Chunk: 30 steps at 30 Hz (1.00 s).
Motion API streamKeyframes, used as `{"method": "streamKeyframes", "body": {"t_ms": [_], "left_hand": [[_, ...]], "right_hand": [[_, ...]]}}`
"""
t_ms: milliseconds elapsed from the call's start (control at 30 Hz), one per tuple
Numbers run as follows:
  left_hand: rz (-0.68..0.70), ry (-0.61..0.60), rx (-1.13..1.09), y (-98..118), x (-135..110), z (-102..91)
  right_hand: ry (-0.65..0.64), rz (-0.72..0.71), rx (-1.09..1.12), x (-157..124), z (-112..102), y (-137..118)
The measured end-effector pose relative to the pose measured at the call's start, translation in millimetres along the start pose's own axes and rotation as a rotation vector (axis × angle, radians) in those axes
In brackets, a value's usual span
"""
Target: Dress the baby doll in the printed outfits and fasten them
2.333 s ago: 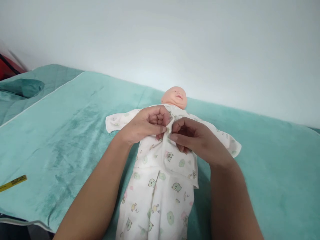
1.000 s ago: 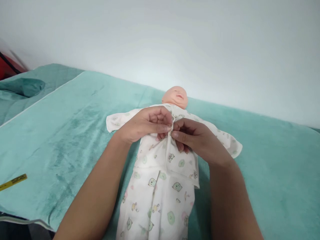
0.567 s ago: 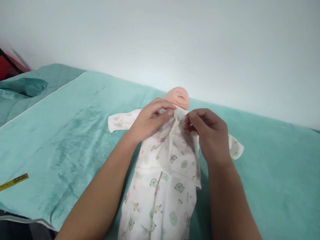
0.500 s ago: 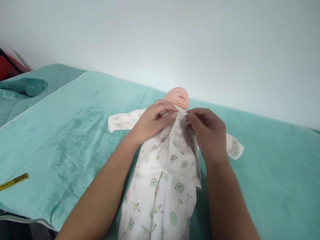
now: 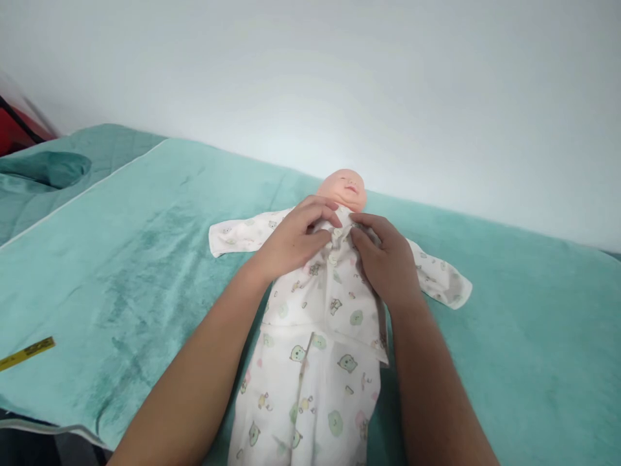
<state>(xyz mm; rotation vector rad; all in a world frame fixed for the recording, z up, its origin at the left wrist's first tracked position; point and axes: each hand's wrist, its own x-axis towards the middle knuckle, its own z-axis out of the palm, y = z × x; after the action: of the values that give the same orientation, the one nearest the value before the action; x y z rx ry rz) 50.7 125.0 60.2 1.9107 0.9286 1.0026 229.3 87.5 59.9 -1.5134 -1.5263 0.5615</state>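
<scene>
Cotton shirt [image 5: 334, 304] lies under left hand [image 5: 295, 239] and right hand [image 5: 385, 259] (fingers bent, perhaps pinching its neckline).

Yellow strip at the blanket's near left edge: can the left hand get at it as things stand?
Probably yes: the left hand lies on the doll's shirt, and only bare teal blanket lies between it and the yellow strip.

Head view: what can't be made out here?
All head view.
Shirt collar: covered by left hand and right hand; pinching or pressing, unclear.
Doll legs: cut off by the bottom edge.
Yellow tape: markings too small, end cut by the left edge.
Red object, left edge: mostly out of frame.
</scene>
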Motion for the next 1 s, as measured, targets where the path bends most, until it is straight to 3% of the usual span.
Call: {"method": "streamKeyframes", "body": {"t_ms": [300, 500, 733, 1000], "left_hand": [[0.06, 0.157, 0.068, -7, 3, 6.2], [0.174, 0.069, 0.278, -11, 4, 4.5], [0.132, -0.015, 0.426, -12, 6, 3.1], [0.117, 0.024, 0.477, -15, 6, 5.3]], "right_hand": [[-0.004, -0.11, -0.045, 0, 0, 1], [-0.117, -0.18, -0.121, 0, 0, 2], [-0.136, -0.185, -0.134, 1, 2, 6], [-0.056, -0.16, -0.133, 1, 6, 8]]}}
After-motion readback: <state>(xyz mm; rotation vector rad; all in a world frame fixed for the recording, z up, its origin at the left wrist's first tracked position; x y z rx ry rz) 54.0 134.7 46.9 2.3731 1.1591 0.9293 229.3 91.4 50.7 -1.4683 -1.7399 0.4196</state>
